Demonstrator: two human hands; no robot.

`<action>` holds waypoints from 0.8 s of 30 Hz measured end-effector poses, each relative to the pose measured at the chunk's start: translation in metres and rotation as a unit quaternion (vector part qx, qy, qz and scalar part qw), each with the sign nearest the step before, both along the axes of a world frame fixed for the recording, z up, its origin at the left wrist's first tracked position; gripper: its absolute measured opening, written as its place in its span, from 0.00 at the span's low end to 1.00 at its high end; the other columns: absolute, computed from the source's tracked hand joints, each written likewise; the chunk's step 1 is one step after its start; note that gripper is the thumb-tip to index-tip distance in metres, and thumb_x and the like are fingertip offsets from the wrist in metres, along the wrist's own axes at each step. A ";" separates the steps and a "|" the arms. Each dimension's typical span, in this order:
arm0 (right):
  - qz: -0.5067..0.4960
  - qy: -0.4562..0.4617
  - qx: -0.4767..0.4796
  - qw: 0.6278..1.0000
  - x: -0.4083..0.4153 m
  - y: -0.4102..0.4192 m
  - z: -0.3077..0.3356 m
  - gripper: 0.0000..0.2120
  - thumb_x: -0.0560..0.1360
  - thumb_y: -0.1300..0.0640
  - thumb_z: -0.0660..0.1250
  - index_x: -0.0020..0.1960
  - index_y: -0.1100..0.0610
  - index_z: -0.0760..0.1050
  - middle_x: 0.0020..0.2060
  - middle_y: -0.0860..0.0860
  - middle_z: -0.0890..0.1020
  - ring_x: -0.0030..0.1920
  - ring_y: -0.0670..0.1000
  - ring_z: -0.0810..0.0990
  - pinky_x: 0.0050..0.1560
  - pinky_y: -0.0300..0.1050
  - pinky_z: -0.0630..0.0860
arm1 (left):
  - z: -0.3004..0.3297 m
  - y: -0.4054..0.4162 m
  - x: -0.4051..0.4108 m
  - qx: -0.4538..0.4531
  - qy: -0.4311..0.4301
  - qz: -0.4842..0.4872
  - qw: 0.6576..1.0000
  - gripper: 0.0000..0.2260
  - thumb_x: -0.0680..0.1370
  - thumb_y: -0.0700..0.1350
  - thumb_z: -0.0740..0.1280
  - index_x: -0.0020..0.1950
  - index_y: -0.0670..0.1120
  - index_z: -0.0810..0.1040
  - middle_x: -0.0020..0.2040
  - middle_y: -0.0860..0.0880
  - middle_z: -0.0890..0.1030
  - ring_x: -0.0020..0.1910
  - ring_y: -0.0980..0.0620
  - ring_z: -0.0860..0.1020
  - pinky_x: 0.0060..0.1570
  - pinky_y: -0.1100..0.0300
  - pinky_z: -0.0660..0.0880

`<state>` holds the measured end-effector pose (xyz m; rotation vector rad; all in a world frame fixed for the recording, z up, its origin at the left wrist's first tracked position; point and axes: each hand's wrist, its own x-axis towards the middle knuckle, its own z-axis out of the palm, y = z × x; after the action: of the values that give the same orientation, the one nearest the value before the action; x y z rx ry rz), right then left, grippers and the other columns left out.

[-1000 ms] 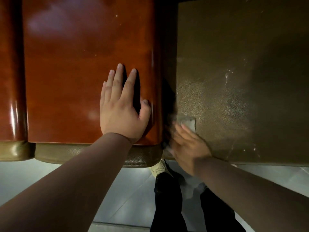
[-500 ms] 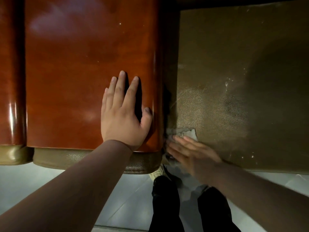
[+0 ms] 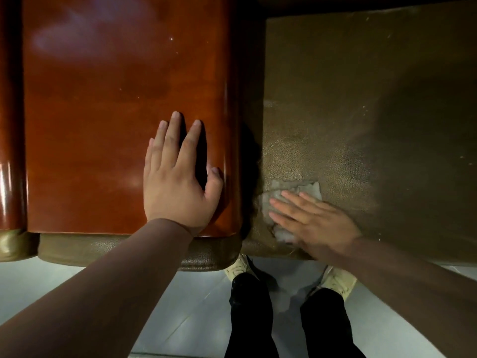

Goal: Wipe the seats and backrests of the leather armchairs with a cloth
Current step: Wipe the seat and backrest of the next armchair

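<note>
Nearest to us, two black trouser legs [image 3: 260, 319] stand on a pale tiled floor [image 3: 196, 301], with pale shoes [image 3: 335, 280] just tucked against the front of the furniture; both our sleeves [image 3: 103, 293] reach forward from the lower corners. Beyond the feet runs the olive leather front edge [image 3: 129, 250] under a glossy reddish-brown wooden armrest top [image 3: 116, 112]; our left hand [image 3: 178, 182] lies flat on that wood near its right edge, fingers straight and slightly spread, thumb out toward the rim, holding nothing. To the right, across a dark gap, we see the olive leather seat [image 3: 361, 112] of the armchair; our right hand [image 3: 315, 223] presses flat on a crumpled whitish cloth [image 3: 296, 188] at the seat's near left corner, fingers straight and pointing left, gripping nothing; the cloth shows beyond and below the fingers, touching the leather close to the front edge. Farther back the seat carries small pale specks and a lighter grained patch, then falls into shadow toward the right; at the far left a second rounded wooden piece [image 3: 10, 151] stands just beside the armrest top.
</note>
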<state>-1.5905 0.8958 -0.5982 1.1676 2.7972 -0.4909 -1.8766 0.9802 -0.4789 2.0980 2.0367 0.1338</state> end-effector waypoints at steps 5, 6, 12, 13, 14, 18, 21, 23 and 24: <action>-0.278 -0.053 0.049 0.958 -0.002 0.122 0.005 0.30 0.85 0.46 0.60 0.81 0.60 0.61 0.81 0.61 0.60 0.81 0.66 0.56 0.80 0.60 0.47 | 0.000 -0.001 0.000 0.003 0.005 -0.001 1.000 0.33 0.80 0.57 0.60 0.86 0.52 0.59 0.87 0.48 0.53 0.86 0.46 0.49 0.84 0.48 0.47; -0.333 -0.058 0.039 0.940 -0.011 0.142 0.007 0.30 0.86 0.45 0.54 0.82 0.60 0.58 0.82 0.61 0.57 0.82 0.66 0.52 0.81 0.60 0.45 | 0.000 -0.001 0.000 0.003 0.006 0.000 1.000 0.33 0.80 0.57 0.60 0.86 0.52 0.59 0.87 0.48 0.53 0.86 0.47 0.49 0.84 0.48 0.47; -0.043 -0.075 -0.077 0.993 -0.079 0.084 0.021 0.24 0.84 0.49 0.54 0.73 0.59 0.74 0.78 0.62 0.66 0.82 0.65 0.51 0.82 0.63 0.44 | 0.001 -0.001 0.000 -0.002 0.004 0.001 1.000 0.34 0.80 0.58 0.60 0.86 0.52 0.58 0.87 0.48 0.53 0.86 0.47 0.48 0.84 0.50 0.45; 0.006 -0.065 -0.091 0.994 -0.068 0.074 0.023 0.23 0.84 0.47 0.54 0.70 0.57 0.77 0.76 0.59 0.70 0.82 0.62 0.55 0.82 0.61 0.48 | 0.001 0.000 0.000 -0.003 0.002 0.000 1.000 0.34 0.80 0.57 0.60 0.86 0.52 0.59 0.87 0.48 0.53 0.86 0.47 0.48 0.84 0.50 0.45; 0.035 -0.050 -0.098 0.993 -0.055 0.077 0.026 0.23 0.84 0.45 0.55 0.69 0.55 0.78 0.76 0.57 0.72 0.82 0.59 0.58 0.82 0.60 0.52 | 0.001 0.000 -0.001 -0.003 0.001 -0.001 1.000 0.34 0.80 0.57 0.61 0.86 0.52 0.59 0.87 0.48 0.53 0.86 0.47 0.48 0.84 0.50 0.45; -0.120 -0.047 -0.046 0.991 -0.024 0.148 0.017 0.31 0.84 0.41 0.52 0.82 0.56 0.60 0.82 0.57 0.61 0.82 0.59 0.56 0.81 0.57 0.52 | 0.002 -0.001 -0.002 -0.004 -0.001 -0.001 1.000 0.34 0.80 0.58 0.61 0.85 0.52 0.59 0.87 0.48 0.54 0.86 0.47 0.49 0.83 0.51 0.44; -0.280 -0.072 -0.045 0.956 -0.045 0.191 0.020 0.30 0.86 0.44 0.45 0.84 0.57 0.47 0.84 0.56 0.46 0.83 0.59 0.41 0.82 0.57 0.40 | 0.001 0.001 -0.002 -0.007 0.000 -0.004 1.000 0.34 0.80 0.58 0.61 0.85 0.52 0.59 0.87 0.47 0.54 0.86 0.46 0.49 0.84 0.50 0.44; -0.261 -0.098 -0.058 0.959 -0.078 0.177 0.021 0.29 0.86 0.50 0.51 0.84 0.59 0.51 0.84 0.59 0.46 0.83 0.63 0.41 0.81 0.59 0.36 | 0.001 0.000 -0.003 -0.009 0.004 -0.006 1.000 0.34 0.80 0.58 0.61 0.85 0.51 0.60 0.86 0.46 0.54 0.86 0.45 0.49 0.84 0.49 0.45; -0.206 -0.118 -0.073 0.969 -0.089 0.158 0.021 0.28 0.85 0.51 0.54 0.83 0.59 0.56 0.83 0.61 0.49 0.83 0.64 0.43 0.80 0.59 0.34 | 0.001 0.001 -0.003 -0.008 0.002 -0.006 1.000 0.35 0.79 0.58 0.61 0.85 0.50 0.60 0.86 0.46 0.54 0.86 0.44 0.50 0.84 0.48 0.45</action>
<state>-1.6793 1.0536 -0.5772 1.6563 2.2789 -0.5312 -1.8792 0.9815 -0.4777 2.1033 2.0198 0.1116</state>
